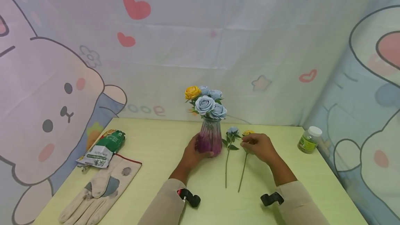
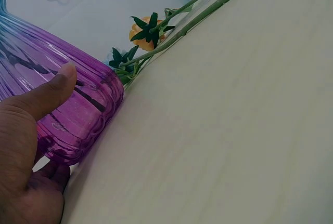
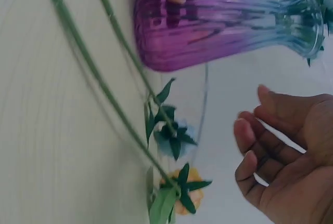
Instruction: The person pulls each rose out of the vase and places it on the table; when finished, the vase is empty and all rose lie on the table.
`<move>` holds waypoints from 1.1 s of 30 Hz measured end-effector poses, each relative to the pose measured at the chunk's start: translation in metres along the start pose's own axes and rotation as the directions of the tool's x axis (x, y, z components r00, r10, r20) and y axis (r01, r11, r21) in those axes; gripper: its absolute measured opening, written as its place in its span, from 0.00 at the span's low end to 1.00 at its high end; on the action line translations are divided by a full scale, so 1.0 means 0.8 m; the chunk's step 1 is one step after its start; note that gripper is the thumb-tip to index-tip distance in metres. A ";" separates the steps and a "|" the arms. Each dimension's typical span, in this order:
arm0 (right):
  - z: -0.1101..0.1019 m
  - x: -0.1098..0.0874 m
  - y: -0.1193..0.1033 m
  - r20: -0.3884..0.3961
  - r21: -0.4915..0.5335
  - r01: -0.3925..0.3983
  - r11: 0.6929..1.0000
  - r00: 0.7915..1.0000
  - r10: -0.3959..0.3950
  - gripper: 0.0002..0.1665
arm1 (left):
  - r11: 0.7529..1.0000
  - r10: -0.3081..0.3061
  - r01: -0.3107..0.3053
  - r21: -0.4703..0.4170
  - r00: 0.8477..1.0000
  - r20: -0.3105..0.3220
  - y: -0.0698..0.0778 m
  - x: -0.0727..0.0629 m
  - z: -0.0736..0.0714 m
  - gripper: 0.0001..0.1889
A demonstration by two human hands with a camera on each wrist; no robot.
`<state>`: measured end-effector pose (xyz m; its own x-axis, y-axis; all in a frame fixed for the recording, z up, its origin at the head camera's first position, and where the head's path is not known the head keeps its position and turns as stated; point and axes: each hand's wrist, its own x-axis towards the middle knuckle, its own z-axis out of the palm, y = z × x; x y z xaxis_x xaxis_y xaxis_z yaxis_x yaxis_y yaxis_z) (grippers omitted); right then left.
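My left hand (image 1: 191, 155) grips the lower part of a ribbed glass vase (image 1: 210, 138), purple at the base and bluish at the neck. Blue roses (image 1: 205, 105) and a yellow rose (image 1: 192, 92) stand in it, their stems showing through the glass. My right hand (image 1: 261, 148) hovers over the table to the right, its fingers loosely bent with nothing between them in the right wrist view. Below it lies a yellow rose (image 3: 188, 190) on a long green stem. A single blue rose (image 1: 232, 130) lies beside that one, nearer the vase.
At the left of the pale table (image 1: 150, 190) lie a green and white packet (image 1: 106, 148) and a pale work glove (image 1: 103, 190). A small jar (image 1: 309, 140) with a white lid stands at the right edge. Behind hangs a printed cloth (image 1: 200, 51).
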<state>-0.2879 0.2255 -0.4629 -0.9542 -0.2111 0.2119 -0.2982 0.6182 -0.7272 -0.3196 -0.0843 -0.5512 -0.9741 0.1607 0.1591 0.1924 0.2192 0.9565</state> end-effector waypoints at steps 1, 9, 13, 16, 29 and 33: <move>0.003 0.002 -0.005 -0.020 0.021 0.011 1.000 1.000 -0.010 0.16 | 1.000 0.001 -0.001 0.001 1.000 0.000 0.000 0.000 0.000 0.57; 0.030 0.008 -0.057 -0.145 0.176 0.156 0.972 0.981 -0.132 0.11 | 1.000 0.006 -0.006 0.018 1.000 0.005 0.003 -0.002 -0.001 0.58; 0.044 0.016 -0.080 -0.239 0.288 0.211 0.934 0.960 -0.143 0.12 | 1.000 0.010 -0.010 0.025 1.000 0.002 0.003 0.000 -0.001 0.58; 0.051 0.021 -0.095 -0.311 0.353 0.211 0.911 0.945 -0.098 0.14 | 1.000 0.001 -0.001 0.029 1.000 0.000 0.003 0.000 -0.001 0.58; 0.070 0.045 -0.133 -0.388 0.387 0.165 0.907 0.922 -0.002 0.28 | 0.999 -0.005 0.004 0.038 1.000 0.003 0.005 -0.002 -0.001 0.57; 0.077 0.052 -0.141 -0.404 0.368 0.131 0.921 0.914 0.032 0.30 | 0.999 -0.004 0.004 0.045 1.000 0.001 0.005 -0.003 0.000 0.56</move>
<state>-0.2928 0.1004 -0.4122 -0.8911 0.1320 0.4343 -0.3910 0.2628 -0.8821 -0.3163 -0.0841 -0.5474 -0.9749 0.1604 0.1546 0.1932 0.2634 0.9451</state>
